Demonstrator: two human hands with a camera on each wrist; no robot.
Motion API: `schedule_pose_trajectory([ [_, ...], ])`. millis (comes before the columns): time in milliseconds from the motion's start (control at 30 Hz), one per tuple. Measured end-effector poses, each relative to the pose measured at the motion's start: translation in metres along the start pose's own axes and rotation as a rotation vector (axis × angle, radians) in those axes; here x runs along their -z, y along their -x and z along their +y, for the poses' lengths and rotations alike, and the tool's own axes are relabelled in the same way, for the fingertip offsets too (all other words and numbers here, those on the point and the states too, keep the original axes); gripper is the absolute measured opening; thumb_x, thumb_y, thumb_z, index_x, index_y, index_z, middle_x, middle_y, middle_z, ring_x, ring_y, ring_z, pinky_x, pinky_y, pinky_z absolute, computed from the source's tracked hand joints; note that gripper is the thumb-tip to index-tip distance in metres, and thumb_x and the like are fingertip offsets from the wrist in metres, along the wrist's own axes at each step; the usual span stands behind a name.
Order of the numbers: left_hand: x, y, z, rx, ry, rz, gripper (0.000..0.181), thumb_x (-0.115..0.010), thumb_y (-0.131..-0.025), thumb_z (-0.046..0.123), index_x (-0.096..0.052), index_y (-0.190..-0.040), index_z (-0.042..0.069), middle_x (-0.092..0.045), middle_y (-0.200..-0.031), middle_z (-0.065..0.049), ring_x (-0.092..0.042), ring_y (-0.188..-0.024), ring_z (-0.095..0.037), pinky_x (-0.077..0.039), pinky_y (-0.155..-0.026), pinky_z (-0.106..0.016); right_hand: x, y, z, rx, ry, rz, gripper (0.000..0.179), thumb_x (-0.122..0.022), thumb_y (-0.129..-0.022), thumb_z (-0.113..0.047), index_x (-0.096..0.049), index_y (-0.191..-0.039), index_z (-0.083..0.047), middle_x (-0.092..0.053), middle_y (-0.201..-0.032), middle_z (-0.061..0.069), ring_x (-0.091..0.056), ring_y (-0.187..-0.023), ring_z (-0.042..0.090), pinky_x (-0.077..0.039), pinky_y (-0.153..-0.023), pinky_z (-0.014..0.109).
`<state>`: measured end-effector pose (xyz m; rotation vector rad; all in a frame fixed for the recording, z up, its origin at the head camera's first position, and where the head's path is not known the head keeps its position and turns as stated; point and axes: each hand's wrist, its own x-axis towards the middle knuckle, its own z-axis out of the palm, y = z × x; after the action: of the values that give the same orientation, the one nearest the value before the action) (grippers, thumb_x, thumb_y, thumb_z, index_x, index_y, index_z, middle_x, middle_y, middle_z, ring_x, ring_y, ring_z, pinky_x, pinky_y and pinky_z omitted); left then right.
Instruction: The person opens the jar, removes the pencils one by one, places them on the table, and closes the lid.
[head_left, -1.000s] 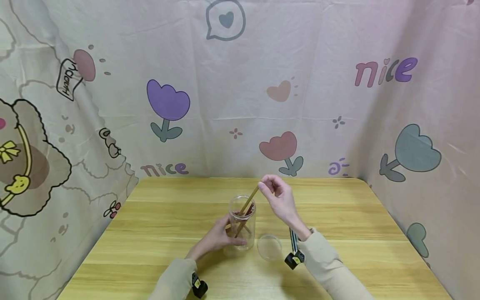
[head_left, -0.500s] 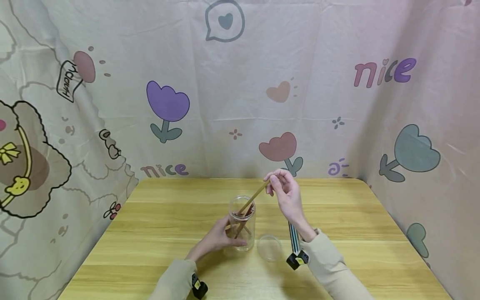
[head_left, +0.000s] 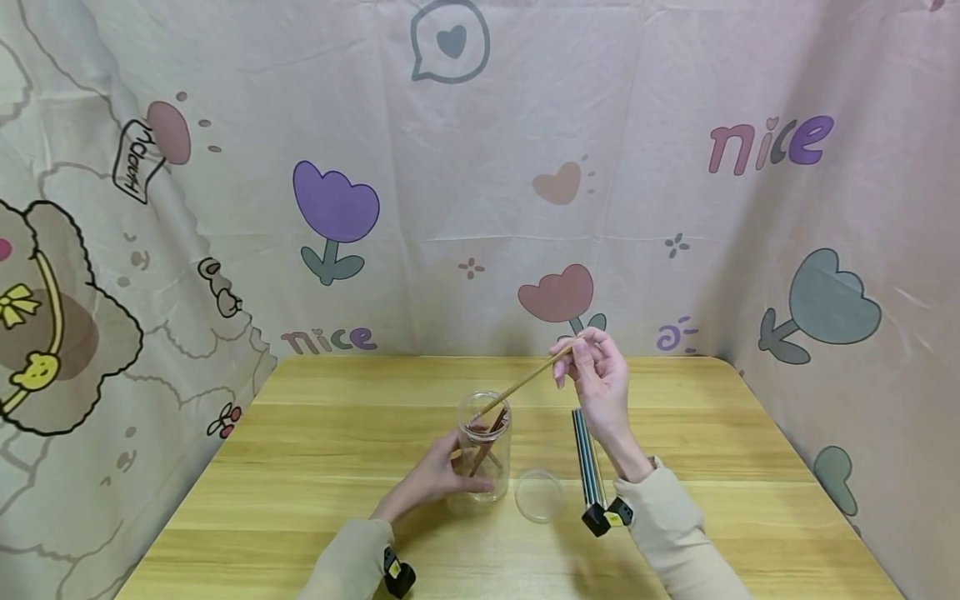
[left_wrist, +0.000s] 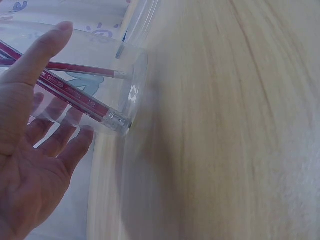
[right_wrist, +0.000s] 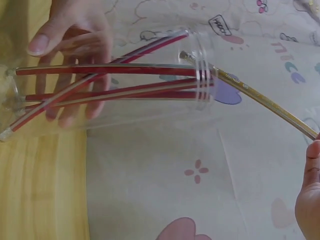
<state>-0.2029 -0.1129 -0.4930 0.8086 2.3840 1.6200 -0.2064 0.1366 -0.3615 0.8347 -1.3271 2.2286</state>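
Fingers and thumb of my left hand (head_left: 435, 475) grip a clear jar (head_left: 501, 462) low on its side, near the middle of the table. Several red-striped pencils (right_wrist: 140, 70) lean inside it; in the left wrist view, metal-banded ends of red pencils (left_wrist: 75, 95) rest near the jar's bottom. My right hand (head_left: 603, 387) is up and to the right of the jar, pinching one end of a gold pencil (head_left: 528, 379). That pencil slants down to the left, its other end just inside the jar's mouth, as the right wrist view shows.
A round clear lid (head_left: 539, 496) lies flat beside the jar on the wooden table (head_left: 300, 467). Right of the lid, several dark and gold pencils (head_left: 585, 454) lie side by side, partly behind the right wrist's black camera (head_left: 606, 517). Printed cloth (head_left: 465, 183) hangs behind.
My right hand has moved right and slightly up, drawing the gold pencil further out of the jar and tilting it flatter. More of the pencil row shows. The left hand and jar stay put.
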Motion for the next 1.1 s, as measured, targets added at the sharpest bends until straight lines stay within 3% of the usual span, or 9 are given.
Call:
schedule_pose_trajectory([
  [267, 0.000, 0.000, -0.001, -0.002, -0.004, -0.003, 0.075, -0.090, -0.073, 0.013, -0.054, -0.139, 0.011, -0.057, -0.145, -0.012, -0.054, -0.133, -0.034, -0.046, -0.116, -0.048, 0.006, -0.002, -0.009, -0.003, -0.091, 0.019, 0.021, -0.045, -0.102, 0.006, -0.056, -0.112, -0.009, -0.073, -0.096, 0.007, -0.063, -0.069, 0.010, -0.055, -0.057, 0.017],
  [500, 0.000, 0.000, 0.001, 0.000, 0.002, -0.001, 0.075, -0.090, -0.073, 0.012, -0.055, -0.138, 0.012, -0.059, -0.143, -0.011, -0.055, -0.132, -0.033, -0.047, -0.116, -0.046, 0.012, -0.006, -0.016, 0.019, -0.171, 0.049, 0.015, -0.050, -0.100, 0.008, -0.058, -0.110, 0.001, -0.072, -0.095, 0.010, -0.062, -0.068, 0.013, -0.054, -0.056, 0.018],
  [867, 0.000, 0.001, 0.001, 0.004, -0.004, 0.002, 0.076, -0.090, -0.072, 0.012, -0.054, -0.139, 0.011, -0.059, -0.143, -0.012, -0.054, -0.133, -0.034, -0.046, -0.115, -0.049, 0.025, -0.010, -0.024, 0.051, -0.215, 0.091, 0.018, -0.049, -0.100, 0.008, -0.064, -0.110, 0.008, -0.073, -0.092, 0.014, -0.063, -0.066, 0.013, -0.054, -0.054, 0.019],
  [1100, 0.000, 0.002, 0.003, 0.011, 0.004, 0.003, 0.077, -0.091, -0.072, 0.012, -0.053, -0.139, 0.008, -0.059, -0.142, -0.014, -0.054, -0.133, -0.036, -0.046, -0.114, -0.052, 0.036, -0.009, -0.023, 0.048, -0.172, 0.141, 0.021, -0.052, -0.099, 0.008, -0.069, -0.109, 0.005, -0.074, -0.089, 0.011, -0.061, -0.062, 0.011, -0.051, -0.052, 0.016],
])
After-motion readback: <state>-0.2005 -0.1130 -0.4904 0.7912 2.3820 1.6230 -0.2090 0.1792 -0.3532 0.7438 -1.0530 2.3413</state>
